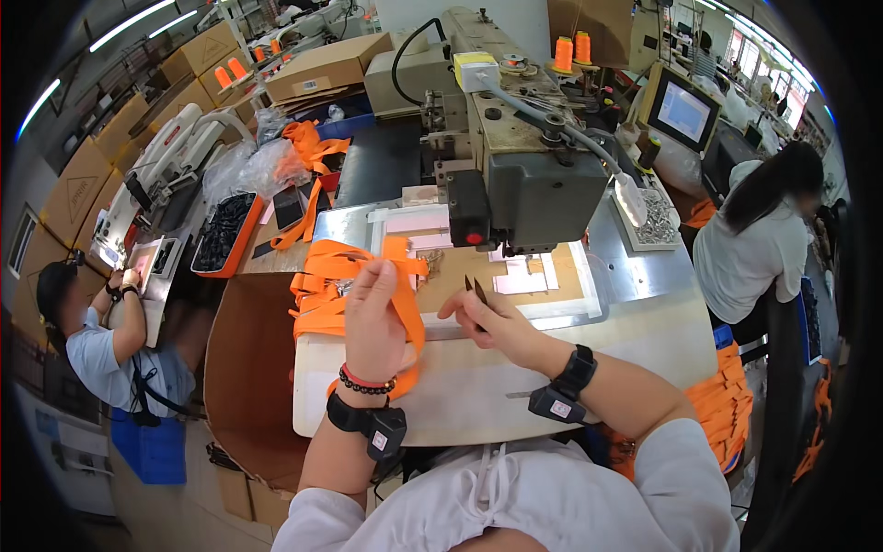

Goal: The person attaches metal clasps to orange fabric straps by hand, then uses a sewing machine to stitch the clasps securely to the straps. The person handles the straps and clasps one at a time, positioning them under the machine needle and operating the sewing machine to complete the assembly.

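My left hand (371, 308) is closed on an orange webbing strap (406, 308), which loops up and down beside the fingers. Black tweezers (475, 291) stick up from my closed right hand (495, 324), their two tips apart. Both hands hover above the front of the pale sewing table (478, 386). Left of my left hand lies a pile of folded orange straps (317, 285). Beyond my hands, the head of the industrial sewing machine (538, 189) stands over a tan work plate (533, 296) with pale pink and white pieces. Small metal parts (428, 264) lie near the strap.
A tray of metal parts (651, 221) sits at the right; an orange bin of black parts (226, 230) stands at the left. A large cardboard box (248, 377) is below the table's left edge. Bundled orange straps (722, 405) hang at the lower right. Co-workers sit on both sides.
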Demonstrator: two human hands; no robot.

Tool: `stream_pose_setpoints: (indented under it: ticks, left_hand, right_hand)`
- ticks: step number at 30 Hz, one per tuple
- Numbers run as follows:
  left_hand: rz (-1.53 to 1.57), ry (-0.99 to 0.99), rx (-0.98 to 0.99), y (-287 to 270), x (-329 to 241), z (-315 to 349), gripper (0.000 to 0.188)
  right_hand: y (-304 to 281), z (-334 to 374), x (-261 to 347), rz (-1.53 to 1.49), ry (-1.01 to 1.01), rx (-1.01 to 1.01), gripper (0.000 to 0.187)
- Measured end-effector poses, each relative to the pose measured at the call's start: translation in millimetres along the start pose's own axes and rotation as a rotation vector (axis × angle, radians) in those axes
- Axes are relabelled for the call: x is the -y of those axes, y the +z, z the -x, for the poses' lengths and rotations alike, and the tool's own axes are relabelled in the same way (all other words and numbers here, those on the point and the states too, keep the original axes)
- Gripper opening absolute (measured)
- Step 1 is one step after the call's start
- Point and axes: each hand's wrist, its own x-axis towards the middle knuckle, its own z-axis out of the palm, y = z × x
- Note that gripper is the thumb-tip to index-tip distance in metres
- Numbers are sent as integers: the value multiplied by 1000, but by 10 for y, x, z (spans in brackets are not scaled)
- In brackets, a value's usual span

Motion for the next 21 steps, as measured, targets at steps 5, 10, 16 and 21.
stream_pose_setpoints:
  ticks: [5,10,16,21]
  left_hand:
    - [-159,149,-62,52,-66,35,9]
    - [-184,204,-87,86,-45,42,8]
    - [-137,337,-116,70,-26,75,8]
    - [-194,238,-124,146,-3,102,13]
  right_hand:
    - [26,14,-113,182,-161,-208,46]
    - [90,56,-43,532,-229,-313,40]
    - [73,73,27,682,-102,-399,39]
    - [62,58,-85,383,-313,-428,31]
